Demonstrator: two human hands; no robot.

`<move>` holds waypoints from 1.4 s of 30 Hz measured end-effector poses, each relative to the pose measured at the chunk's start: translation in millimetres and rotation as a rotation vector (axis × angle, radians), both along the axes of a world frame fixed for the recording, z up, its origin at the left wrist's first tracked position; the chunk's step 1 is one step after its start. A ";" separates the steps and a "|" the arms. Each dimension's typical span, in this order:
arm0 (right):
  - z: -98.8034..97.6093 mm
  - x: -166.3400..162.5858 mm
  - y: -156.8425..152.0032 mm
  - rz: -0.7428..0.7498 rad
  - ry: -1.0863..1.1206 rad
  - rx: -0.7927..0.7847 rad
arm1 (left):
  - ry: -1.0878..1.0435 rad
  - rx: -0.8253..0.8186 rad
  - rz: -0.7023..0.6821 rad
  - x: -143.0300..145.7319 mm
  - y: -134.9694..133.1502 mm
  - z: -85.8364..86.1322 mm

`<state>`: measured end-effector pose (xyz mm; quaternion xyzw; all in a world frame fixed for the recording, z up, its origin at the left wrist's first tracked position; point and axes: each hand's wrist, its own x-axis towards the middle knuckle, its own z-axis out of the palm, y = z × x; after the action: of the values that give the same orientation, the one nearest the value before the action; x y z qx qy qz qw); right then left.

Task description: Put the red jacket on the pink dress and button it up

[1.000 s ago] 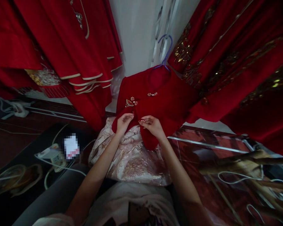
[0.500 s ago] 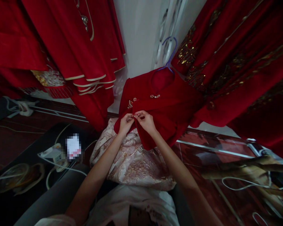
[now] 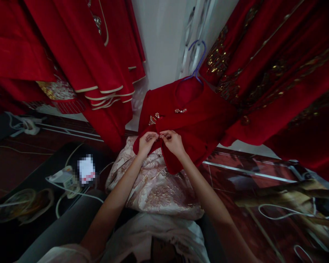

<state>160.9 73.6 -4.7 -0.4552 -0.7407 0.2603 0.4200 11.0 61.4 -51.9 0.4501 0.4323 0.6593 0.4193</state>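
The red jacket (image 3: 193,126) is matt cloth, the pink brocade (image 3: 160,191) looks shiny, and the purple hanger (image 3: 199,66) looks smooth.

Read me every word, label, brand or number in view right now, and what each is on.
No text can be read.
Pixelated bright panel: obscured, unreadable.
White shirt: dark print cut off by the picture's edge, too dim to read.
Held red garment: no lettering visible.

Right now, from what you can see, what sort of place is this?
Probably a clothing shop or garment workroom: pale-edged red garments hang at left, gold-decorated red garments at right, and between them a red top has a purple hanger at its neck.
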 end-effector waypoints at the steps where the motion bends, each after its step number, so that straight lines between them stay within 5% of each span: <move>1: -1.1 -0.5 0.7 0.003 0.024 -0.010 | 0.007 0.003 0.002 0.4 -0.3 0.1; 9: -10.0 -3.8 11.8 0.103 0.269 -0.214 | -0.022 -0.024 0.010 -0.9 0.0 1.5; 29: -6.1 -10.6 2.0 -0.087 0.093 0.013 | 0.064 -0.001 0.039 -1.0 2.0 -7.6; 38: -6.1 -9.6 2.1 -0.062 0.004 0.101 | 0.124 0.016 -0.007 -2.9 9.0 -7.9; 42: -5.2 3.1 -12.5 -0.043 0.075 0.012 | 0.032 0.023 0.014 -4.1 6.4 -4.9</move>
<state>164.0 61.0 -9.9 -0.4581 -0.7161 0.2637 0.4558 6.8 67.8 -56.9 0.4624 0.4347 0.6597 0.4026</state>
